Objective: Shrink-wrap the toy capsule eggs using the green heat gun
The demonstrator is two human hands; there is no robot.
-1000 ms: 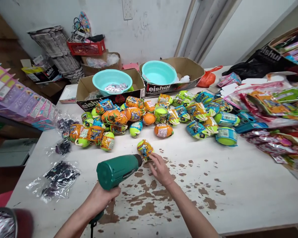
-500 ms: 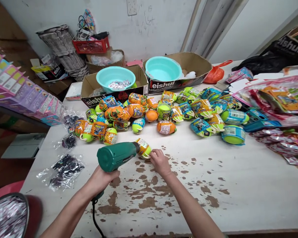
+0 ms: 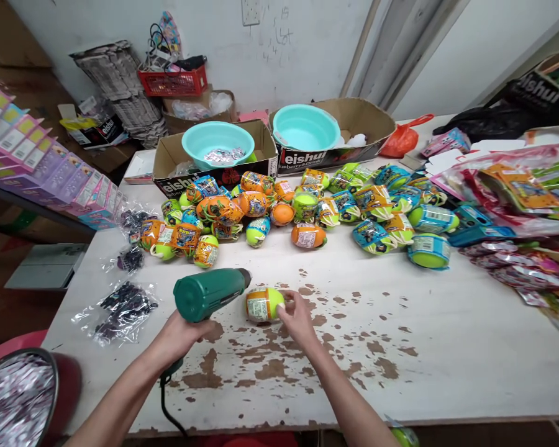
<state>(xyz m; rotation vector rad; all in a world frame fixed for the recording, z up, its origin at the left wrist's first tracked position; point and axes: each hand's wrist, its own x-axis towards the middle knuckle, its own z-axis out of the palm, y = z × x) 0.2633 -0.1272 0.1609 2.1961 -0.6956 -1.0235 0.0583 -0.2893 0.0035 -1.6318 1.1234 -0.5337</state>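
My left hand [image 3: 184, 335] is wrapped round the handle of a green heat gun [image 3: 210, 294], whose dark nozzle points right and slightly up. Just right of and below the nozzle, a lime-green egg with an orange printed wrap [image 3: 263, 305] lies on its side over the worn white table [image 3: 447, 347]. The thumb and fingers of my right hand [image 3: 295, 313] pinch the egg at its green right end. A black cord hangs from the gun's handle to the table's front edge.
Behind are many wrapped eggs [image 3: 254, 204], two cardboard boxes and turquoise basins [image 3: 306, 127]. Clear bags with dark pieces [image 3: 125, 310] lie left. Packaging [image 3: 517, 186] covers the right side. A tub of foil packets [image 3: 16, 397] stands front left.
The egg has turned so its green end faces right, and it sits lower, further from the nozzle. The heat gun has shifted slightly left. My right fingers now grip the egg's end.
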